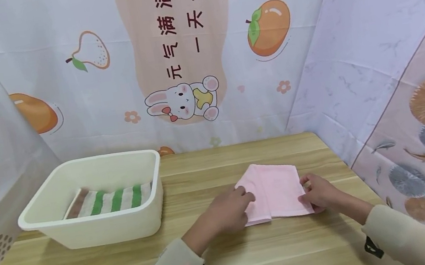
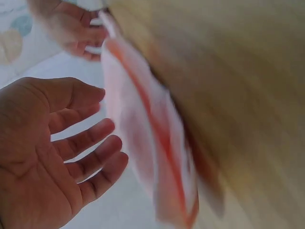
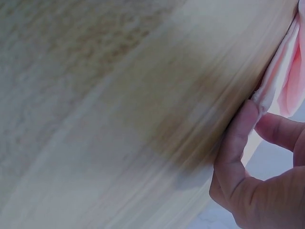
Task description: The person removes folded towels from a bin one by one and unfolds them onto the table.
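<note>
A pink towel (image 1: pixel 281 188) lies folded on the wooden table, its left part turned over on top. My left hand (image 1: pixel 230 209) is at the towel's left side. In the left wrist view the fingers of this left hand (image 2: pixel 62 148) are spread and loosely bent, with no cloth between them. My right hand (image 1: pixel 317 193) is at the towel's right edge. The right wrist view shows the thumb and a finger of the right hand (image 3: pixel 257 176) pinching the edge of the pink towel (image 3: pixel 279 76).
At the left of the table (image 1: pixel 200 264) stands a white plastic basin (image 1: pixel 98 229). Inside it lies a striped towel (image 1: pixel 108 201) in green, white and brown. Printed curtains (image 1: pixel 204 133) hang behind the table and along its sides.
</note>
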Action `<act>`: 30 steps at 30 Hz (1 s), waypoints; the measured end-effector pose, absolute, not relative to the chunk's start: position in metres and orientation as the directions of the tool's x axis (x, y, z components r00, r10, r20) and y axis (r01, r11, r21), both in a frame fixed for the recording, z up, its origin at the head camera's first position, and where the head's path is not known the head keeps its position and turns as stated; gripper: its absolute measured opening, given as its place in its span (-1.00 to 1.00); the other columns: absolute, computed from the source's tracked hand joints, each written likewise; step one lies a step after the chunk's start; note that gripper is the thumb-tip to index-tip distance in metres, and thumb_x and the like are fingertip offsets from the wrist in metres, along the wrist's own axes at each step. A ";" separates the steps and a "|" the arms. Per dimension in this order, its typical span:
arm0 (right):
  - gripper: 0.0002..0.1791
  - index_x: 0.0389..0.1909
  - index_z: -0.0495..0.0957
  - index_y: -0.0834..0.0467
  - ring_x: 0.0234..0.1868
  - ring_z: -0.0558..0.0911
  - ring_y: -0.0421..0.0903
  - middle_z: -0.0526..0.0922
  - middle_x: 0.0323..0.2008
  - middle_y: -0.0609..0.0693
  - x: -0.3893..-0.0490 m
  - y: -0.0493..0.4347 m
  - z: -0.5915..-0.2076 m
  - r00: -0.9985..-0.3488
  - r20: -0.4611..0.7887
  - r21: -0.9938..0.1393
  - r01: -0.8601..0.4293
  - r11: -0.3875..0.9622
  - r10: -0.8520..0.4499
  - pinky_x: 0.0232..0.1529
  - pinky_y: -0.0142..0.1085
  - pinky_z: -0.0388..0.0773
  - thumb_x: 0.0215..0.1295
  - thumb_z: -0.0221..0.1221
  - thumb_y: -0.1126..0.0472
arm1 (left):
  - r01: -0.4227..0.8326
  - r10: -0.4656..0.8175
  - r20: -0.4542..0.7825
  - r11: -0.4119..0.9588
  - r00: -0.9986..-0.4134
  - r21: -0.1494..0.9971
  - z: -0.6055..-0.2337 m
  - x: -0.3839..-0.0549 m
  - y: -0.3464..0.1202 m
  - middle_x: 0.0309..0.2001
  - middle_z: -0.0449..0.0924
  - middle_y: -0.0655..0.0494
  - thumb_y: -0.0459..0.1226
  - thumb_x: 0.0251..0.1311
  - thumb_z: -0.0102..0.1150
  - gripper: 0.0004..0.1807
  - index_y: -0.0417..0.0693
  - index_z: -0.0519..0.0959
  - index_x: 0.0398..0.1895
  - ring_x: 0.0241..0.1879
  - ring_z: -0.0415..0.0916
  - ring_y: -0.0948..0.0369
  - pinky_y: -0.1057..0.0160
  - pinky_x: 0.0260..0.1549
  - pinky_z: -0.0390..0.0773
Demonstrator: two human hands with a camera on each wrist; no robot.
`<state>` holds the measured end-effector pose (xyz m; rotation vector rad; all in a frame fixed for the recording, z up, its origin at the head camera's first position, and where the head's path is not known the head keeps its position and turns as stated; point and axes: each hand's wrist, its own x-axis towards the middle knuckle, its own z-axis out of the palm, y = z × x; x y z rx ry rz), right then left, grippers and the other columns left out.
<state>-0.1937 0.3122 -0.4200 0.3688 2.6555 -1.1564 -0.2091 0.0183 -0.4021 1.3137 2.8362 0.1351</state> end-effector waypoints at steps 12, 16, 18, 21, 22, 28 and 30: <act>-0.44 0.20 0.29 0.35 -0.47 0.58 -0.04 0.43 -0.24 0.19 -0.195 0.313 -0.423 -0.948 -0.286 -0.681 0.302 0.667 0.137 -0.53 -0.21 0.66 0.26 0.34 0.42 | 0.762 0.767 -0.061 0.642 -0.639 0.087 -0.411 -0.197 0.059 -0.05 0.48 0.19 -0.03 0.39 0.19 -0.66 0.39 0.61 0.20 -0.07 0.38 0.18 0.18 -0.17 0.50; -0.44 0.21 0.29 0.37 -0.45 0.59 -0.03 0.44 -0.21 0.21 -0.194 0.314 -0.422 -0.951 -0.282 -0.682 0.292 0.670 0.128 -0.52 -0.19 0.66 0.27 0.32 0.41 | 0.758 0.759 -0.088 0.650 -0.645 0.057 -0.411 -0.195 0.063 -0.04 0.48 0.20 -0.04 0.37 0.18 -0.70 0.43 0.65 0.13 -0.05 0.36 0.19 0.15 -0.15 0.50; -0.44 0.21 0.30 0.38 -0.44 0.59 -0.03 0.45 -0.19 0.22 -0.194 0.314 -0.422 -0.953 -0.279 -0.683 0.284 0.673 0.119 -0.52 -0.19 0.67 0.27 0.32 0.41 | 0.755 0.755 -0.098 0.654 -0.649 0.046 -0.410 -0.195 0.065 -0.03 0.49 0.20 -0.03 0.35 0.20 -0.71 0.42 0.65 0.11 -0.05 0.37 0.18 0.14 -0.17 0.50; -0.44 0.22 0.30 0.40 -0.44 0.59 -0.03 0.47 -0.18 0.23 -0.193 0.315 -0.421 -0.956 -0.274 -0.684 0.271 0.677 0.107 -0.51 -0.18 0.66 0.27 0.31 0.40 | 0.751 0.750 -0.100 0.659 -0.654 0.042 -0.409 -0.196 0.066 -0.12 0.47 0.19 -0.04 0.32 0.24 -0.78 0.28 0.63 -0.01 -0.12 0.37 0.19 0.17 -0.27 0.51; -0.44 0.22 0.30 0.40 -0.44 0.59 -0.03 0.47 -0.18 0.23 -0.192 0.315 -0.421 -0.956 -0.273 -0.684 0.269 0.678 0.104 -0.51 -0.18 0.66 0.27 0.31 0.40 | 0.748 0.749 -0.094 0.662 -0.656 0.049 -0.408 -0.196 0.067 -0.15 0.46 0.19 -0.03 0.31 0.25 -0.78 0.23 0.60 -0.04 -0.15 0.37 0.19 0.18 -0.30 0.51; -0.45 0.22 0.31 0.40 -0.45 0.59 -0.03 0.48 -0.18 0.23 -0.192 0.316 -0.421 -0.959 -0.268 -0.687 0.260 0.679 0.095 -0.51 -0.17 0.66 0.28 0.31 0.39 | 0.727 0.733 -0.030 0.678 -0.679 0.110 -0.407 -0.207 0.062 -0.21 0.43 0.19 0.16 0.29 0.28 -0.56 0.06 0.51 -0.06 -0.27 0.42 0.22 0.23 -0.43 0.50; -0.45 0.22 0.31 0.40 -0.46 0.59 -0.03 0.48 -0.19 0.22 -0.192 0.316 -0.421 -0.959 -0.268 -0.688 0.258 0.679 0.093 -0.51 -0.17 0.66 0.28 0.31 0.39 | 0.731 0.737 0.011 0.669 -0.676 0.133 -0.404 -0.213 0.057 -0.23 0.41 0.18 0.14 0.30 0.28 -0.57 0.03 0.48 -0.11 -0.32 0.41 0.23 0.27 -0.44 0.49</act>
